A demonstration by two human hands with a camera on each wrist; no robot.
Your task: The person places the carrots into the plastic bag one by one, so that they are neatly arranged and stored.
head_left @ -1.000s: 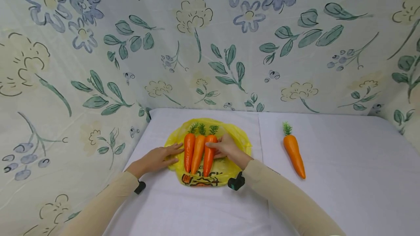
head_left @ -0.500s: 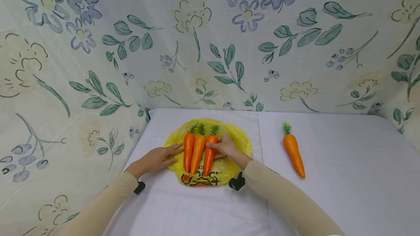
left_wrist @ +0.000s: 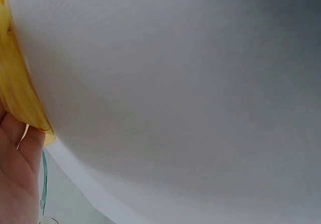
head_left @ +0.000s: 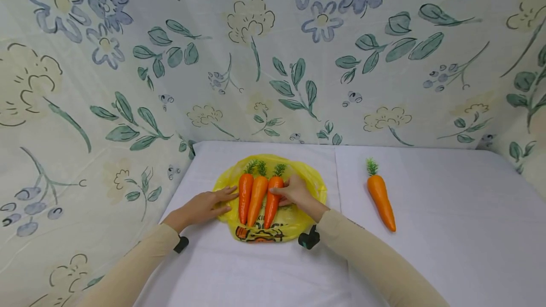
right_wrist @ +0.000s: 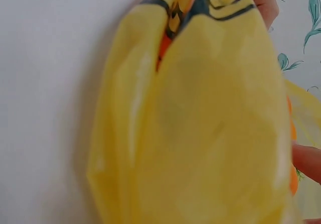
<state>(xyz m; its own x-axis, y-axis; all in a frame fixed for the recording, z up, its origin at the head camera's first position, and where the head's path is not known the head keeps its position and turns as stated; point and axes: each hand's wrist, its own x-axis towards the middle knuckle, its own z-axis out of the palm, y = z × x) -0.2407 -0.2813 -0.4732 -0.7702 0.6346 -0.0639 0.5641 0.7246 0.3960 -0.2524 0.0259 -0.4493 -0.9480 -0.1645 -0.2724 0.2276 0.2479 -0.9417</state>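
Observation:
Three orange carrots with green tops lie side by side on a crumpled yellow plastic bag point(head_left: 304, 169) in the head view: a left carrot point(head_left: 245, 198), a middle carrot point(head_left: 258, 200) and a right carrot point(head_left: 271, 214). My right hand point(head_left: 296, 192) holds the right carrot near its upper end, the thumb lying across its face. My left hand point(head_left: 209, 205) rests on the bag's left edge with its fingers spread. In the left wrist view the left-hand fingers point(left_wrist: 32, 143) touch the yellow plastic. The bag hides most of the right hand's work in the right wrist view.
A fourth carrot point(head_left: 381, 203) lies apart on the right of the white-covered table point(head_left: 452, 231). Behind and to the left hangs a floral cloth point(head_left: 239, 94). Printed lettering and a cartoon figure show at the bag's near edge.
The right carrot and my right hand have shifted very slightly to the right, widening the gap at the carrot's upper end. My left hand stays where it was.

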